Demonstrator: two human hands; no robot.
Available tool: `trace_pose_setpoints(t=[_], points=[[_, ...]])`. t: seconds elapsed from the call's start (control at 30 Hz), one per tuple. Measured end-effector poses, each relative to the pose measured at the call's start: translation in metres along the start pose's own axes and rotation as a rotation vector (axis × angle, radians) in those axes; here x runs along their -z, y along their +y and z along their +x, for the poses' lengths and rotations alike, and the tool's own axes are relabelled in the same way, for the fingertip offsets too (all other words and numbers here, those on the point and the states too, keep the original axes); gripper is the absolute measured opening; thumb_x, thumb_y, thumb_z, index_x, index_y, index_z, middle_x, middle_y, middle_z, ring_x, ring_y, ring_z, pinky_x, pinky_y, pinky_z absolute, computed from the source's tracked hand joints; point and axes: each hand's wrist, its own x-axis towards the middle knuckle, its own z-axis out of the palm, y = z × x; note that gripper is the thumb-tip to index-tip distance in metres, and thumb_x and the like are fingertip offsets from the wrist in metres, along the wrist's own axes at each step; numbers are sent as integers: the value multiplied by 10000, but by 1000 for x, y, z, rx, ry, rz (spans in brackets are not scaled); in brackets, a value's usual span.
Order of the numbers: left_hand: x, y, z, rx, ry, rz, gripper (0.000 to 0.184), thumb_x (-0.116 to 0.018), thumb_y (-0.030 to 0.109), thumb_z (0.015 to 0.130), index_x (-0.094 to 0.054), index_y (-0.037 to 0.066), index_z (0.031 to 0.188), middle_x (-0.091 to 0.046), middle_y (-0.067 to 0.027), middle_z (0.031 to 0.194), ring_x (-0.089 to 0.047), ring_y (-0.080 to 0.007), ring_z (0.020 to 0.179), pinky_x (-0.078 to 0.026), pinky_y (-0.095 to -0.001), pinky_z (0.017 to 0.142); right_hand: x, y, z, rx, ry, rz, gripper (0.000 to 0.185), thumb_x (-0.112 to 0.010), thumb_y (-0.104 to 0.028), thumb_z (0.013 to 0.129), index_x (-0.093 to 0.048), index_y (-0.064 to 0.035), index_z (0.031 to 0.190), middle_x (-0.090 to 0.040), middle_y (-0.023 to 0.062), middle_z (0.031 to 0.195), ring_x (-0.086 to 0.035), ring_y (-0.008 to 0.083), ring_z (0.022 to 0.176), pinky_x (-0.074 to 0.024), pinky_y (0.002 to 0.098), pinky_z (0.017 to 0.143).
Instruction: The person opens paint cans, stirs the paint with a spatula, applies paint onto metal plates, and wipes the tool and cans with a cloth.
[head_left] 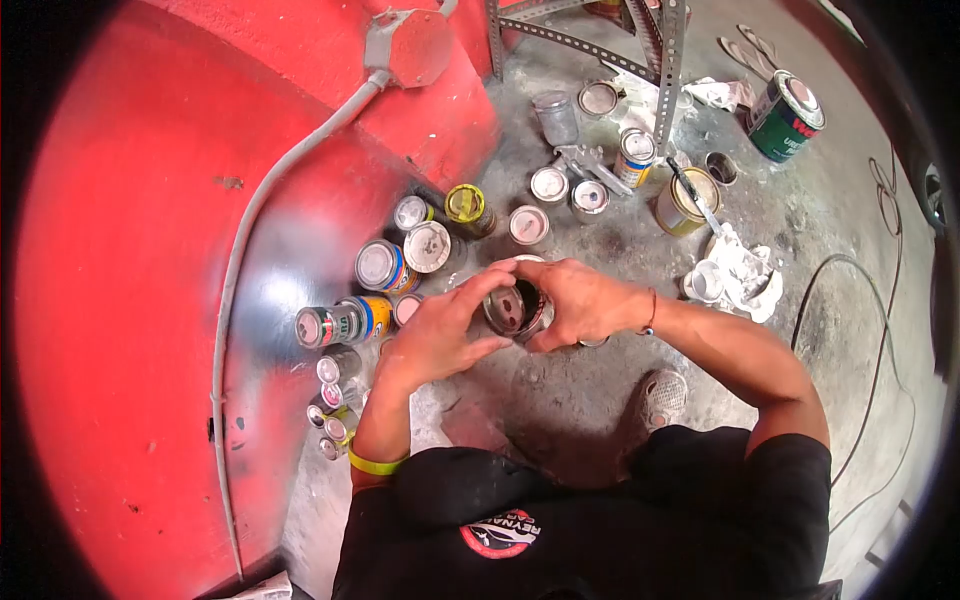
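Both hands are around a small metal paint can in front of my body. My left hand has its thumb and fingers curved about a round, dark piece with reddish spots that looks like the can's lid, tilted at the left side of the opening. My right hand grips the can from the right, thumb low and fingers over the far rim. A dark gap shows between the round piece and the can's wall. A pink-topped can stands just beyond my fingers.
Several used paint cans crowd the floor along the red wall. Further off stand an open can with a brush across it, a large green can and a metal rack leg. White rags and a hose lie right.
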Motion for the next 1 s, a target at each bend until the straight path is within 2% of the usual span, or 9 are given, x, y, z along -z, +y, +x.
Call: trace_pose_setpoints(t=[0.17,0.23,0.4,0.47,0.57,0.73,0.83,0.93,1.0], points=[[-11,3,-6,-211,209,116,786,-848,130,707,-391,82,1345,-352,-196,1518,-440,-354,1346,-450,-418,1055,-15,14,0,259,414,-173,833,-787,-168,650,-400,-21,1373,-619,198,1178,-638,361,1036,-517,398,912],[-19,-14,0,-302,469,-223,803,-847,156,728,-352,74,1355,-274,-278,1529,-365,-382,1390,-400,-457,1094,-12,11,5,443,582,-325,825,-817,-200,656,-416,-26,1356,-613,186,1184,-636,355,1059,-510,403,934],[-9,1,10,-472,541,-332,819,-813,221,771,-287,74,1381,-233,-267,1545,-338,-405,1396,-328,-515,1133,-2,-13,5,384,633,-114,826,-830,-197,652,-400,-21,1335,-608,197,1179,-595,368,1114,-480,429,954],[7,30,11,-296,718,-966,829,-774,319,800,-263,78,1406,-246,-236,1545,-339,-410,1393,-320,-540,1134,-3,-15,7,389,668,-24,840,-844,-212,651,-396,-31,1337,-617,187,1168,-607,362,1101,-487,423,947],[27,49,12,-280,758,-837,874,-779,469,746,-342,97,1404,-273,-216,1537,-325,-420,1398,-291,-599,1140,-1,-17,10,462,733,70,860,-865,-249,643,-397,-41,1334,-629,176,1161,-625,342,1090,-495,411,940],[41,51,10,-306,698,-906,902,-779,521,717,-412,68,1405,-369,-188,1491,-325,-387,1402,-229,-596,1168,1,-17,15,454,746,66,864,-866,-288,649,-403,-43,1336,-615,181,1207,-623,327,1119,-492,404,952],[47,31,6,-238,619,-1126,926,-761,564,700,-448,19,1381,-543,-158,1332,-442,-320,1314,-184,-576,1192,2,-22,15,520,796,34,807,-849,-275,659,-448,-41,1319,-611,161,1191,-601,325,1112,-480,402,942],[47,4,7,-267,522,-1441,875,-697,577,763,-432,33,1395,-559,-143,1307,-486,-325,1262,-201,-577,1189,7,-24,12,576,863,-94,769,-843,-223,650,-479,-39,1302,-591,139,1180,-562,319,1108,-462,405,938],[42,-2,7,-244,546,-1430,859,-679,580,779,-428,38,1396,-561,-144,1305,-495,-324,1254,-230,-585,1177,7,-18,10,661,978,-143,781,-854,-190,636,-474,-30,1299,-573,142,1198,-555,327,1122,-461,404,947]])
